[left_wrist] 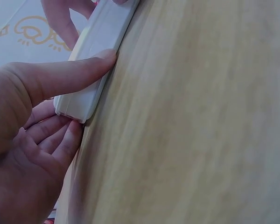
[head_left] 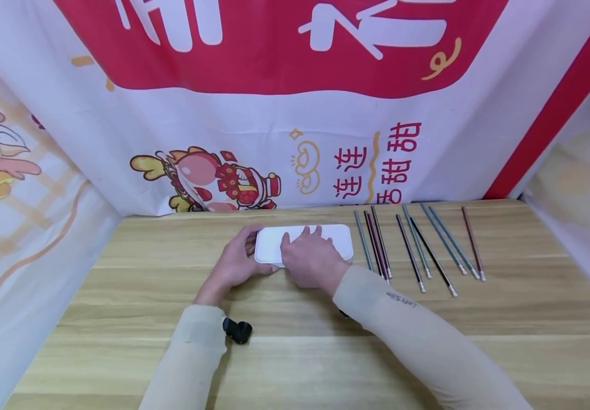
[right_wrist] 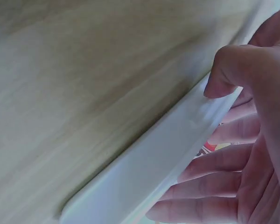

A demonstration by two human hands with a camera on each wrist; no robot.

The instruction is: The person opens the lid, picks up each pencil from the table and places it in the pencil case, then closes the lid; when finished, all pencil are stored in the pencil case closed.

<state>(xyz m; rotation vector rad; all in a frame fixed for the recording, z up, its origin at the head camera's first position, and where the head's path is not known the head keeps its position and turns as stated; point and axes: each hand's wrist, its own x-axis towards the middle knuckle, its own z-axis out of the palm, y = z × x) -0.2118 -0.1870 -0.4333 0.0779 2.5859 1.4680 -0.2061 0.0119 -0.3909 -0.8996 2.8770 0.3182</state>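
A long white case [head_left: 343,236] with rounded corners lies on the wooden table near the back wall. At its left end, my left hand [head_left: 236,262] grips it, thumb along the front side and fingers around the end. The left wrist view shows that thumb [left_wrist: 79,74] pressed to the case's front wall. My right hand [head_left: 312,259] lies over the top, fingers spread across it. In the right wrist view its bent thumb [right_wrist: 224,74] touches the front side. What is inside the case cannot be seen.
To the right of the case lie several pencils with white ends, among them a black pencil [head_left: 433,256], a blue pencil [head_left: 446,239] and a red pencil [head_left: 471,239]. A printed cloth [head_left: 274,114] hangs behind the wooden table [head_left: 295,364] and along both sides.
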